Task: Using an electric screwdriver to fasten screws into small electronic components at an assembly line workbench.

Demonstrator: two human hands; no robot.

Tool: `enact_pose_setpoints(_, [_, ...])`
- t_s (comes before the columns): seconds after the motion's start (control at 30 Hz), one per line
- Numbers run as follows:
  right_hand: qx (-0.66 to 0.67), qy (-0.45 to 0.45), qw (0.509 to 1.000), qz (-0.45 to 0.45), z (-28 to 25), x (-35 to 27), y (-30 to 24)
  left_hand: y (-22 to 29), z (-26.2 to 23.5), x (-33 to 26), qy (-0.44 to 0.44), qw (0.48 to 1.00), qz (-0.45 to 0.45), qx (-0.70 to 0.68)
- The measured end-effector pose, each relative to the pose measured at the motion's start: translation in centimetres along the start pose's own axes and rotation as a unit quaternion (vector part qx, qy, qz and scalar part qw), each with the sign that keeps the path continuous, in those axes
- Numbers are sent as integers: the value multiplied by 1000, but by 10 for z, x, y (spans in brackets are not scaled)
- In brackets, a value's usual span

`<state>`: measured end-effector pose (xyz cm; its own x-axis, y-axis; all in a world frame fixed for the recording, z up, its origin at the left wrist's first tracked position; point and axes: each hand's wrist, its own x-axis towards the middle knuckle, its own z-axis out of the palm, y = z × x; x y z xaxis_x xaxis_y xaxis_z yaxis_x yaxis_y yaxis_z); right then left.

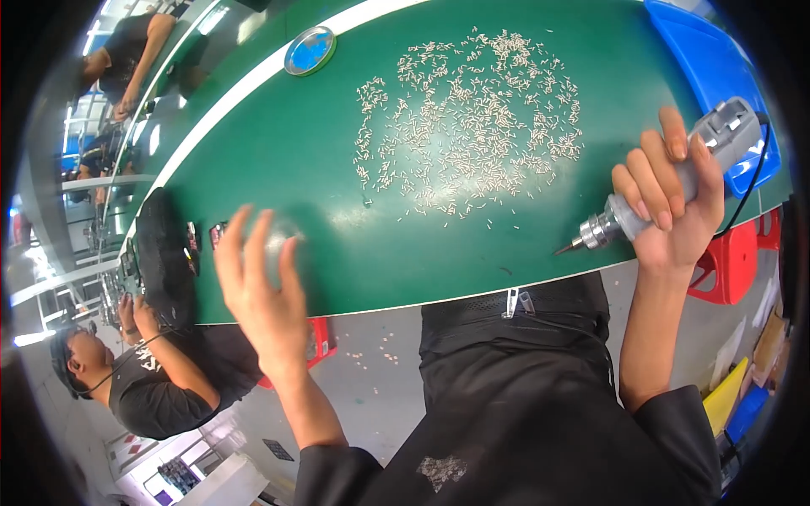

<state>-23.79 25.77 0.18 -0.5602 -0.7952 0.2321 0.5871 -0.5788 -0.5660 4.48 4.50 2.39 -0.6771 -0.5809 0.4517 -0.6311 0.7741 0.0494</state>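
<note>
My right hand (671, 202) grips a grey electric screwdriver (717, 139) with a metal tip pointing left and down at the green table (278, 160); a black cord runs from its rear. My left hand (261, 287) is raised over the table's near edge, fingers spread, blurred, holding nothing that I can make out. A wide scatter of several small pale pins or screws (472, 118) lies on the green surface between and beyond both hands.
A round blue dish (310, 51) sits at the table's far left. A blue bin (717, 76) stands at the right. A person (152, 379) works at the left beside a black object (164, 253). Red stools (734, 261) stand below.
</note>
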Motion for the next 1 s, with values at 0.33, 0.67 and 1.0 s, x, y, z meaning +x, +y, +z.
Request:
enact_pose_setpoints(0.33, [66, -7, 998, 16, -10, -24, 9, 40, 27, 24, -56, 982, 131, -128])
enact_pose_setpoints(0.67, [57, 12, 998, 4, -8, -28, 4, 43, 30, 13, -52, 975, 72, -201])
enact_pose_setpoints(1.0, [49, -21, 998, -26, 10, -14, 2, 97, 26, -21, -83, 855, 38, -511])
